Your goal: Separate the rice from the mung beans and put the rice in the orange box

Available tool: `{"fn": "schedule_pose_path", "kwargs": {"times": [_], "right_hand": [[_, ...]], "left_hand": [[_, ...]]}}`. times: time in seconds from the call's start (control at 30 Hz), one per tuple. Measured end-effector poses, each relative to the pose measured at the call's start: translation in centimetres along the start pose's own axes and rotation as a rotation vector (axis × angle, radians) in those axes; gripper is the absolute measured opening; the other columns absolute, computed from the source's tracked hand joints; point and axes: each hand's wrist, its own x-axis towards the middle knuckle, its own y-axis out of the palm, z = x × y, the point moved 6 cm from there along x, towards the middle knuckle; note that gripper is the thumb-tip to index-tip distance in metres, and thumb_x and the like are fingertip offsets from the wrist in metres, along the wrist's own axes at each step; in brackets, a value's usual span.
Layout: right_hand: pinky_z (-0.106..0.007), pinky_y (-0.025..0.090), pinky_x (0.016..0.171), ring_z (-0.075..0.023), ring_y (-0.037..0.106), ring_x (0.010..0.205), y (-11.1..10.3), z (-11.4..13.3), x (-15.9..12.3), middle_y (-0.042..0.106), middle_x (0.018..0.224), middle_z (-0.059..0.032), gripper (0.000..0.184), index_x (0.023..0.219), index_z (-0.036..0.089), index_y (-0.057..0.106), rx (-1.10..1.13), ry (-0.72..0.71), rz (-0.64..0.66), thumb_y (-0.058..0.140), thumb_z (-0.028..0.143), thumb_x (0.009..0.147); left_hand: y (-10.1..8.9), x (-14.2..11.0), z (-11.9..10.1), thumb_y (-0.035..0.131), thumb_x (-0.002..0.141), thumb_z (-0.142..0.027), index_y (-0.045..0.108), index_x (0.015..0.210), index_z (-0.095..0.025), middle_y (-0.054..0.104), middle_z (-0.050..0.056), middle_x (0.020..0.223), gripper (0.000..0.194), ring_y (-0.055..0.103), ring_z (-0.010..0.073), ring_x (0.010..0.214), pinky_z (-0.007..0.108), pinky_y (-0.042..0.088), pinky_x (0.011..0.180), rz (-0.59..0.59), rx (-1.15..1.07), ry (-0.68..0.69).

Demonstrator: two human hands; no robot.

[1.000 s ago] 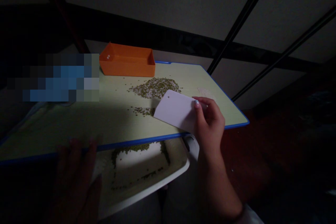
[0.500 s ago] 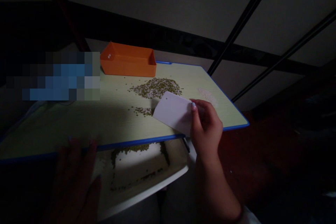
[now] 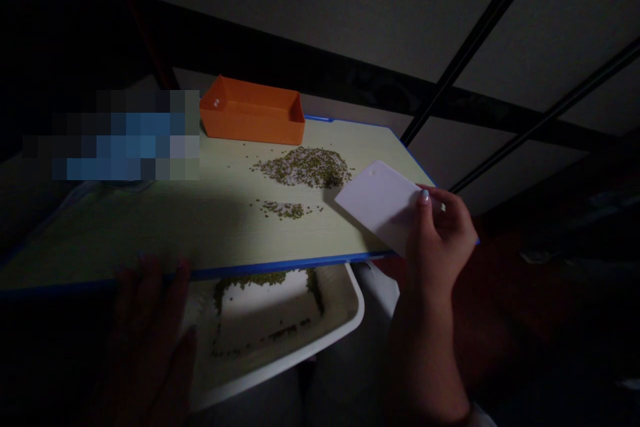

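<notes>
My right hand (image 3: 441, 240) grips a flat white plastic scraper (image 3: 379, 203), thumb on top, fingers around the far edge. The scraper is tilted over the right part of the table. Just left of its tip lies a larger pile of green beans mixed with white grains (image 3: 305, 167). Nearer me is a small scatter of the same mix (image 3: 285, 209). My left hand (image 3: 155, 333), dim in shadow, has its fingers apart at the table's front edge and holds nothing. Beside it, below the edge, a white tray (image 3: 280, 367) contains green beans.
An orange open box (image 3: 253, 130) stands at the back of the pale, blue-edged table (image 3: 215, 233). A blurred-out blue patch (image 3: 130, 140) covers the table's left side. Dark-framed panels (image 3: 320, 7) rise behind. Reddish floor (image 3: 493, 307) shows at right.
My right hand has moved the scraper to the right, away from the small scatter and over the table's right part. My left hand stays at the front edge. The view has shifted slightly.
</notes>
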Motion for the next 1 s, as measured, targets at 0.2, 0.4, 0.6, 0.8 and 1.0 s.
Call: {"fn": "schedule_pose_path", "kwargs": {"times": [0.2, 0.4, 0.6, 0.8, 1.0], "right_hand": [[-0.029, 0.049, 0.067, -0.0148, 0.064, 0.075, 0.7, 0.8, -0.7, 0.072, 0.087, -0.0043, 0.014, 0.091, 0.019, 0.068, 0.008, -0.009, 0.091, 0.059, 0.029, 0.088], [-0.03, 0.05, 0.069, -0.0154, 0.066, 0.079, 1.8, 1.5, -1.6, 0.072, 0.09, -0.0036, 0.014, 0.092, 0.02, 0.067, 0.03, -0.034, 0.169, 0.055, 0.028, 0.09], [-0.031, 0.051, 0.07, -0.0157, 0.065, 0.079, 1.0, 0.1, -0.6, 0.072, 0.089, -0.0039, 0.015, 0.092, 0.02, 0.068, 0.015, -0.016, 0.074, 0.057, 0.029, 0.089], [-0.029, 0.049, 0.064, -0.0137, 0.061, 0.068, 1.2, 0.2, -0.5, 0.071, 0.084, -0.0033, 0.015, 0.09, 0.019, 0.069, -0.055, -0.012, 0.113, 0.058, 0.03, 0.088], [-0.028, 0.049, 0.064, -0.014, 0.063, 0.071, 1.7, 0.5, -0.8, 0.073, 0.088, -0.0039, 0.014, 0.089, 0.019, 0.068, -0.027, -0.03, 0.145, 0.058, 0.029, 0.088]], "left_hand": [[-0.5, 0.1, -0.7, 0.038, 0.091, -0.026, 0.002, 0.149, -0.044, -0.002, -0.005, 0.163, 0.07, 0.001, 0.028, 0.15, 0.063, 0.015, 0.122, 0.021, -0.007, -0.009], [-0.3, 0.2, -0.3, 0.036, 0.091, -0.03, 0.001, 0.149, -0.045, -0.005, -0.008, 0.163, 0.069, -0.001, 0.028, 0.15, 0.062, 0.012, 0.122, 0.052, -0.004, -0.021], [-0.2, 0.0, 0.0, 0.037, 0.091, -0.03, 0.006, 0.149, -0.044, 0.001, -0.006, 0.163, 0.067, 0.002, 0.0288, 0.15, 0.063, 0.014, 0.121, -0.007, -0.017, 0.001], [-0.3, 0.2, -0.4, 0.036, 0.091, -0.029, 0.0, 0.148, -0.047, -0.005, -0.01, 0.162, 0.069, -0.002, 0.0263, 0.15, 0.06, 0.011, 0.123, 0.04, -0.021, -0.043], [-0.3, 0.3, -0.6, 0.037, 0.091, -0.028, 0.003, 0.149, -0.043, -0.002, -0.007, 0.163, 0.069, 0.0, 0.0286, 0.15, 0.062, 0.013, 0.123, 0.026, -0.001, -0.001]]}}
